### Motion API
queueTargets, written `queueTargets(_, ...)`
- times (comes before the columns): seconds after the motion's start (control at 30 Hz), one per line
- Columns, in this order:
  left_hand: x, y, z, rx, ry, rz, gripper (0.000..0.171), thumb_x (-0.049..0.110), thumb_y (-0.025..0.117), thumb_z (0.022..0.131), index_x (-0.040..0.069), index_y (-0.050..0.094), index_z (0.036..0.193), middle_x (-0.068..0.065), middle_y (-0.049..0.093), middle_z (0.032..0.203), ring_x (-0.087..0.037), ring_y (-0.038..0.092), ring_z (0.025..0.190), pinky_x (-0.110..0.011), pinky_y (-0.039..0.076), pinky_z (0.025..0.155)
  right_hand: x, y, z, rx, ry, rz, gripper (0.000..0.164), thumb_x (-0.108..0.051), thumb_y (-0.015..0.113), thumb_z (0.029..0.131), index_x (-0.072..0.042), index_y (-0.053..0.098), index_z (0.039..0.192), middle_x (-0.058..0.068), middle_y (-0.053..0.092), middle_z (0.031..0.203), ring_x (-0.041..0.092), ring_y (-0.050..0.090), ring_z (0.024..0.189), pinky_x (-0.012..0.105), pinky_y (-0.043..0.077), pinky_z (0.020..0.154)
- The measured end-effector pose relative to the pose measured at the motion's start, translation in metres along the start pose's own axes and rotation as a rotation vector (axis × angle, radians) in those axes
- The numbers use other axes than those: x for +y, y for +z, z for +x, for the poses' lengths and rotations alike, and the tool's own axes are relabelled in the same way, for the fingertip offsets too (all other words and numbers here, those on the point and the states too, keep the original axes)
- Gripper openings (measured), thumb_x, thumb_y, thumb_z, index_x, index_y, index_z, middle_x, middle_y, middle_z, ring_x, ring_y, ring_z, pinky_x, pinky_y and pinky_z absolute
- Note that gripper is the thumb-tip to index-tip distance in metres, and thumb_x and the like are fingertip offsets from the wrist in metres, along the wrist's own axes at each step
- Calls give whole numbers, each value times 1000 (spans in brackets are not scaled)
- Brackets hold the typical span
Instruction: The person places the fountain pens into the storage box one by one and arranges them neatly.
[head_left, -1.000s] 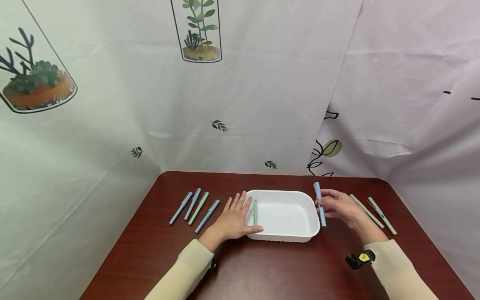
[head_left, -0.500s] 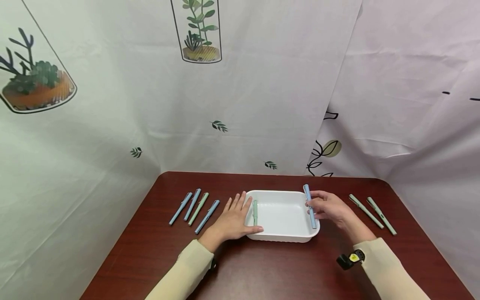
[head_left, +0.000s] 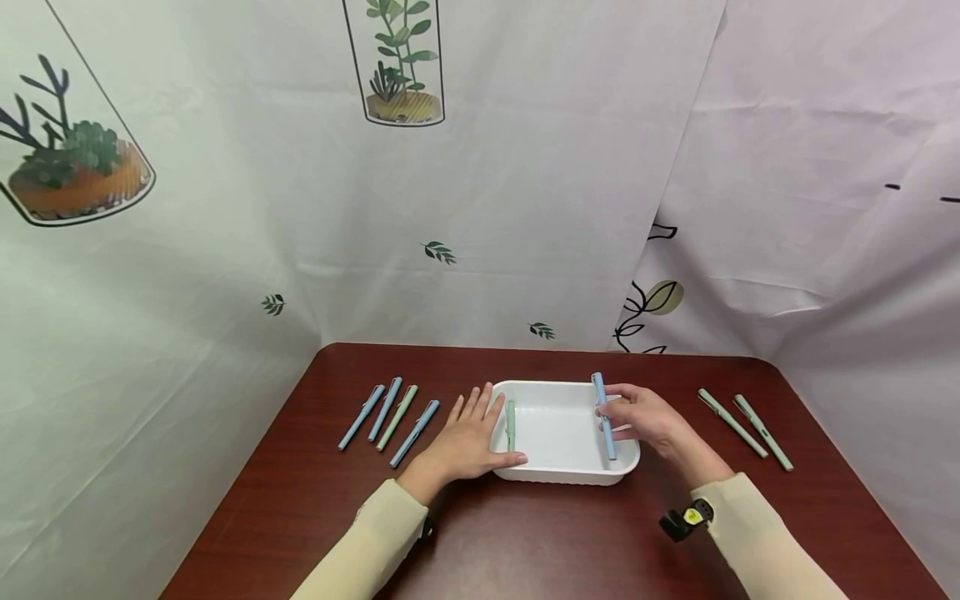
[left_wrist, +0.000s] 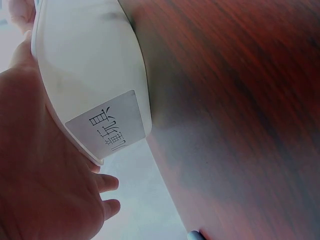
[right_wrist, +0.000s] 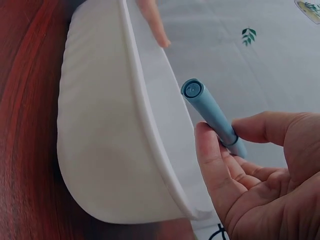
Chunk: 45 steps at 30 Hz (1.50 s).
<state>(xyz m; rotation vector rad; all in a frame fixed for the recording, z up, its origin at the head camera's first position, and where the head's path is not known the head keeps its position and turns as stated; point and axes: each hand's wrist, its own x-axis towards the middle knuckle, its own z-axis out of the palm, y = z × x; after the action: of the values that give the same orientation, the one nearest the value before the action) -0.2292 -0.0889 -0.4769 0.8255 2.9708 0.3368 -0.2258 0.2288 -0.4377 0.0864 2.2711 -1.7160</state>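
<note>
My right hand (head_left: 647, 419) pinches a blue pen (head_left: 604, 417) between thumb and fingers, above the right part of a white tray (head_left: 558, 476). In the right wrist view the pen (right_wrist: 212, 114) tilts with one round end toward the camera, higher than the tray's rim (right_wrist: 150, 120). My left hand (head_left: 467, 442) lies with spread, straight fingers on the tray's left rim, the thumb over its front left corner. Inside the tray, beside that hand, lies a green pen (head_left: 511, 425). A label (left_wrist: 109, 125) shows on the tray's side in the left wrist view.
Left of the tray several pens lie side by side on the dark red table (head_left: 525, 542), blue ones (head_left: 414, 433) and a green one (head_left: 397, 418). Two green pens (head_left: 763, 432) lie on the right. A printed cloth (head_left: 480, 208) hangs behind the table's back edge.
My right hand has carried the blue pen leftward, from beside the tray's right edge to over its inside. My left hand and the other pens have stayed where they were.
</note>
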Motion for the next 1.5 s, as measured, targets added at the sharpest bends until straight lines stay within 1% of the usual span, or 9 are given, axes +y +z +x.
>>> queueTargets(0.1,0,0,0,0,0,2,110,81,51,86,10,18,163,-19,10,169,-37,11,156,-55,12,124,-1,4,1,2,3,-2,60,-15,67,95,7,42,146,24,69,115,22,71,91,41,61,80)
queueTargets(0.5,1,-1,-1,0,0,-3,109,80,52,86,10,19,163,-18,10,169,-37,11,156,-55,11,124,-4,20,5,-2,23,2,55,-12,67,94,6,47,142,19,71,107,23,70,89,42,61,78)
queueTargets(0.67,1,0,0,-2,-5,-6,109,81,52,86,10,19,163,-18,10,169,-36,10,156,-55,11,124,-4,25,8,-11,27,8,51,-12,67,95,4,49,140,22,70,111,23,70,87,42,61,78)
queueTargets(0.77,1,0,0,-5,-10,-5,110,81,51,86,11,18,163,-17,9,169,-36,10,156,-55,11,124,-4,29,9,-8,25,11,50,-12,68,94,4,51,139,20,70,109,23,70,87,41,61,78)
queueTargets(0.97,0,1,1,-2,-9,-9,110,80,52,86,10,19,163,-18,9,169,-37,11,156,-55,12,124,-3,36,11,-23,9,6,51,-11,67,93,6,51,138,15,72,103,22,70,86,41,61,76)
queueTargets(1.23,-1,2,2,-13,-12,-6,110,82,50,86,11,18,163,-18,9,169,-37,10,156,-55,11,124,-2,44,13,-28,0,10,49,-9,66,93,9,51,137,16,71,102,20,69,83,41,62,74)
queueTargets(1.5,-2,3,2,2,-5,-5,110,81,52,85,10,20,163,-18,11,169,-38,12,155,-56,13,123,1,53,16,-21,-14,33,49,-6,66,92,10,51,136,15,72,99,22,70,84,39,62,71)
